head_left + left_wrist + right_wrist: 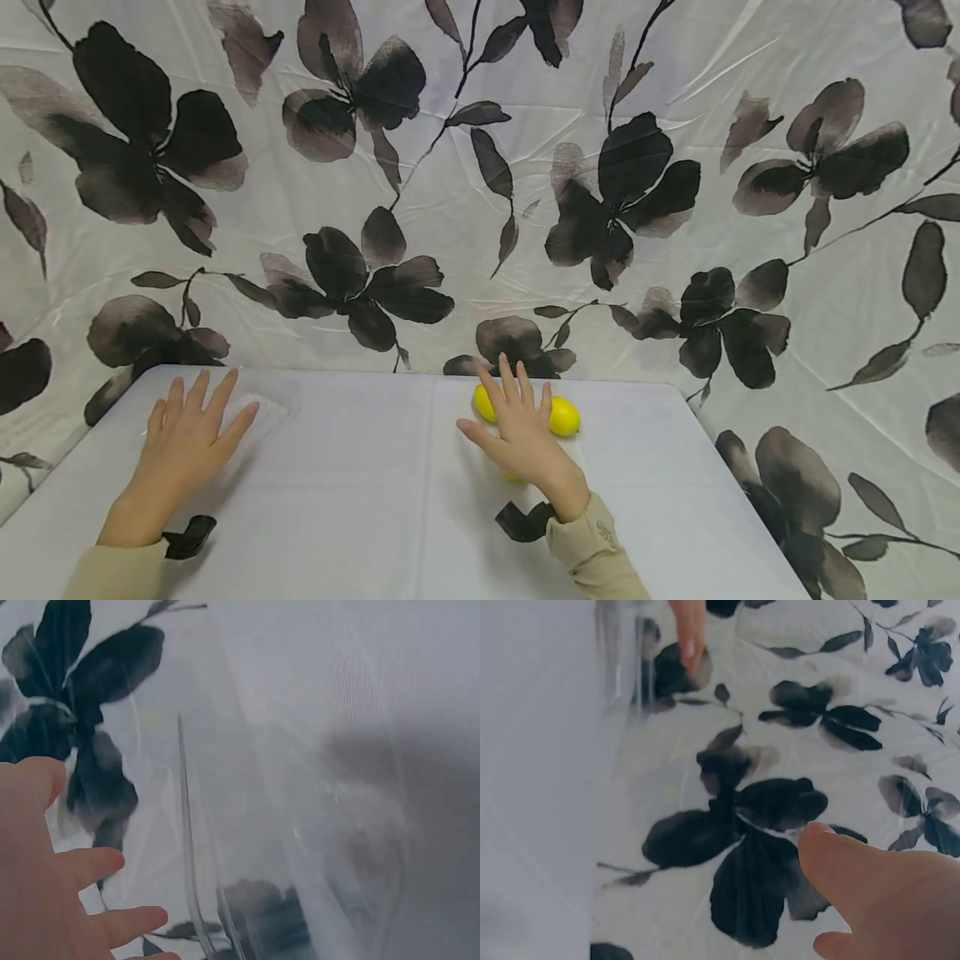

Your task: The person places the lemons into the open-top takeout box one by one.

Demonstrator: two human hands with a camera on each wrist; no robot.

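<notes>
with the right hand (525,437) spread flat over the lemons (564,416), curl the fingers fully round one so it cannot roll away.

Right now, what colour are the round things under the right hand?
Bright yellow lemons, partly covered by the right hand; the head view shows them best.

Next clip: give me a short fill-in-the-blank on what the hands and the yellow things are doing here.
1. The right hand hovers with straight fingers over ___ lemons.
2. The left hand lies spread on a clear plastic ___.
3. The table is covered in a plain ___ cloth.
4. The backdrop is printed with dark ___.

Missing words: yellow; tray; white; flowers
</notes>
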